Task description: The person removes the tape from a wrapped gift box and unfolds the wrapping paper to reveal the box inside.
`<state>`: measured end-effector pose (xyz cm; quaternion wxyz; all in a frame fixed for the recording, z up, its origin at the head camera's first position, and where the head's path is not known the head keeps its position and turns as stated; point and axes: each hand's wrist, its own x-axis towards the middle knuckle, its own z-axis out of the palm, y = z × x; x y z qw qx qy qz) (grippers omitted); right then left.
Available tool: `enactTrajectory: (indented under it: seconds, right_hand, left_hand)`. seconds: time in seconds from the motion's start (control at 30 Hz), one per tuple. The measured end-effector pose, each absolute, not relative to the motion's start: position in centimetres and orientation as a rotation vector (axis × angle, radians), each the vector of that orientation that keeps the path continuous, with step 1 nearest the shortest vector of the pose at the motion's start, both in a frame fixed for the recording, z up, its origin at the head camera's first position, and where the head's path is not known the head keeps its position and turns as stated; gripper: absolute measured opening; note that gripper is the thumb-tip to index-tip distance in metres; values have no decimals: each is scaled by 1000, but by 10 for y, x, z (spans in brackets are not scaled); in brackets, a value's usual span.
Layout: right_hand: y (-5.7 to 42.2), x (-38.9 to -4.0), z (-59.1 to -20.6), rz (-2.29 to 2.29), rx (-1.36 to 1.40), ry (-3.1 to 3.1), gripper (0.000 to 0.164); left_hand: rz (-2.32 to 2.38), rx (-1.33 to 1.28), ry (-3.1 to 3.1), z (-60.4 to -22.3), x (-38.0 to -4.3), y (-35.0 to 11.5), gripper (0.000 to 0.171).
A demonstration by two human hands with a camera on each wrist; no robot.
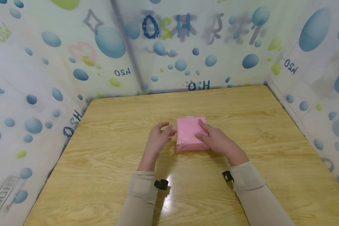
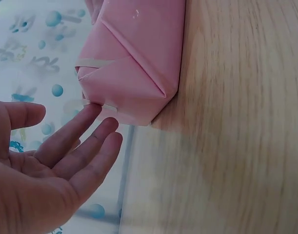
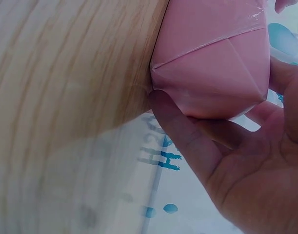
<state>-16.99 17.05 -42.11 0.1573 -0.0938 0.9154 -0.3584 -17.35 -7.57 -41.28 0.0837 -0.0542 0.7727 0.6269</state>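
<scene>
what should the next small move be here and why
Probably have the left hand press the pale strip flat against the pink package: its loosely bent fingers are right by that end, while the right hand grips the opposite side and could steady it.

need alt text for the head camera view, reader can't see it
A person's right hand holds the right side of a pink-wrapped box on a wood-grain table, while the left hand is at the box's left edge, fingers spread. Pale walls with blue and green bubbles surround the table's back and sides.
</scene>
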Motion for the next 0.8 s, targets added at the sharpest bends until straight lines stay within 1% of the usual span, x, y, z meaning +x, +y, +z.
enactTrajectory:
  seconds: [0.23, 0.33, 0.4, 0.57, 0.63, 0.7, 0.8]
  right_hand:
    - [171, -170, -421, -1020, -259, 2616, 76]
    - [171, -171, -421, -1017, -255, 2619, 76]
    - [170, -171, -420, -1011, -255, 2619, 76]
    - [168, -173, -415, -980, -311, 2626, 76]
    - [168, -176, -412, -945, -343, 2633, 77]
    - [170, -180, -408, -910, -364, 2648, 76]
    - [172, -187, -403, -887, -370, 2682, 72]
  left_hand:
    - [1812, -139, 2330, -414, -172, -77, 48]
    - [1731, -95, 2349, -414, -172, -79, 51]
    - [1610, -78, 2387, -411, -170, -81, 60]
    - [1283, -9, 2477, -401, -164, -86, 100]
    - [1223, 26, 2462, -401, -162, -86, 112]
    - [1170, 46, 2452, -402, -160, -86, 116]
    - [1111, 54, 2460, -407, -159, -86, 114]
